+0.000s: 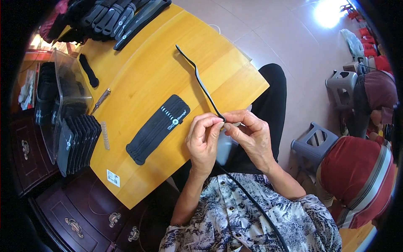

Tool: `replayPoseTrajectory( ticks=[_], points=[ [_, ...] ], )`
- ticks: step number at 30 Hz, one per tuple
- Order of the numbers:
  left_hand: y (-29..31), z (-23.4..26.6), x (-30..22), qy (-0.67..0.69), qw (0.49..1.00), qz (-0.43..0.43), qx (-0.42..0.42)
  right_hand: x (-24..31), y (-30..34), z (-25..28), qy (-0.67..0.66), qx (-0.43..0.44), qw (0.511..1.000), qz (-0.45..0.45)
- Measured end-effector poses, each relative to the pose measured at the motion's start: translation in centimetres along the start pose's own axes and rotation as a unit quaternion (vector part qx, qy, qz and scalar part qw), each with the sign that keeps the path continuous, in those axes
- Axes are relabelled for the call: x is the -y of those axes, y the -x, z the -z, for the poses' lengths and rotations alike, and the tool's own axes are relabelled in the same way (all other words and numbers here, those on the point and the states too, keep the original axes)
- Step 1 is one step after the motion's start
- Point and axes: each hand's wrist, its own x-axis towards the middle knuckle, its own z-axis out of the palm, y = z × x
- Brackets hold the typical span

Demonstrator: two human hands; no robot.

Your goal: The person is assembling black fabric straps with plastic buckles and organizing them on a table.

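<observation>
Item 1: long narrow black flexible strap. It lies partly on the yellow wooden table top, running from a thin tip near the far middle of the board to the near right edge, where its near end is lifted off the edge and held between both hands. It bends and snakes along its length, so it is judged soft, light and limp rather than stiff. The surface looks matte, probably fabric or rubbery, and not slippery. Not fragile. Best taken at an end, pinched flat between thumb and forefinger; held mid-length it would likely droop on both sides.

Item 2: left hand. Fingers curled in, thumb and forefinger closed in a pinch on the strap's near end.

Item 3: right hand. Fingers likewise closed, pinching the same end just beside the left fingertips. A small pale piece shows between the 2 hands; what it is cannot be told.

Item 4: flat stack of black straps with white markings, on the table's middle, near the left hand but apart from it.

Item 5: upright row of black straps, at the table's near left edge, beside a clear plastic bin.
</observation>
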Motion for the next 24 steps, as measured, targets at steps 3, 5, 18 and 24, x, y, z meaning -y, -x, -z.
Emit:
replayPoseTrajectory(
  ticks=[3,5,18,24],
  points=[
    [-0.1,0.1,0.0,0.009,1.0,-0.008,-0.011,0.1,0.0,0.0,0.005,0.006,1.0,-0.015],
    [-0.1,0.3,0.0,0.012,1.0,-0.01,-0.012,-0.1,0.0,0.0,0.004,0.006,1.0,-0.014],
    [-0.4,0.8,-0.2,0.062,0.998,0.019,-0.004,1.0,-0.7,-0.6,0.185,0.005,0.972,0.148],
    [-1.5,1.8,-0.9,0.013,0.995,0.068,0.078,1.0,-1.4,-0.3,0.279,0.033,0.93,0.237]
  ],
)
